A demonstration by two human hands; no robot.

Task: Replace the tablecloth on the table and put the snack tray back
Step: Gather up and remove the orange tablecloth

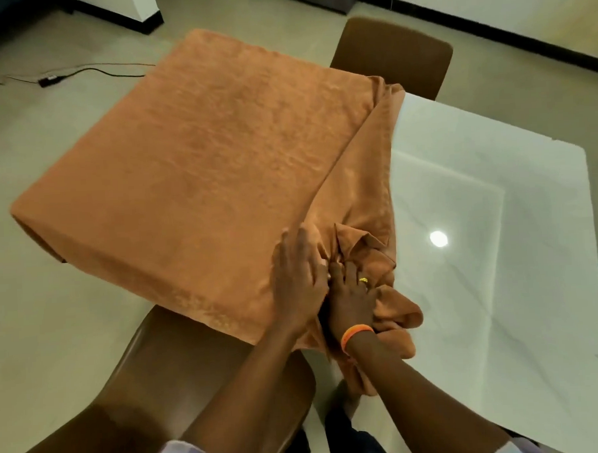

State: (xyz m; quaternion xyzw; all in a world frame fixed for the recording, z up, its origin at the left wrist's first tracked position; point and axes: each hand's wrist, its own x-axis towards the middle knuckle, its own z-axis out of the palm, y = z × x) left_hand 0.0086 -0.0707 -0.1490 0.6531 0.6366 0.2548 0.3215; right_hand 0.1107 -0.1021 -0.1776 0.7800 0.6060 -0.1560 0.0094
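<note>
A person is working an orange tablecloth (198, 155) across a white marble-look desk (490, 238), seen from a head-worn camera looking down. The cloth is lying flat over the far-left half of the desk and hanging over its edges there, while the half to the right of both grips is bare and reflecting a ceiling light.

The left hand (298, 277) is resting palm-down on the flat cloth, fingers spread and apart, pinning the fabric rather than pinching it. Just beside it and touching it, the right hand (352, 292), wearing an orange wristband (357, 333) and a ring, is pressing into a bunched heap of cloth at the near edge; its fingers are curling into the folds, though whether they are clamped on a fold cannot be told.

The relation that matters: the loose fabric is gathered directly under and to the right of the right grip, and a long fold (373, 147) is running from that heap away toward the far edge, dividing covered desk from bare. The bare half is lying to the right of that fold, so the right hand is the nearer one for drawing the heap across, likely with the left holding the laid part steady.

2 brown chairs are standing at the desk, 1 (396, 54) beyond the far edge and 1 (181, 378) below the left forearm. No snack tray is showing in view.
</note>
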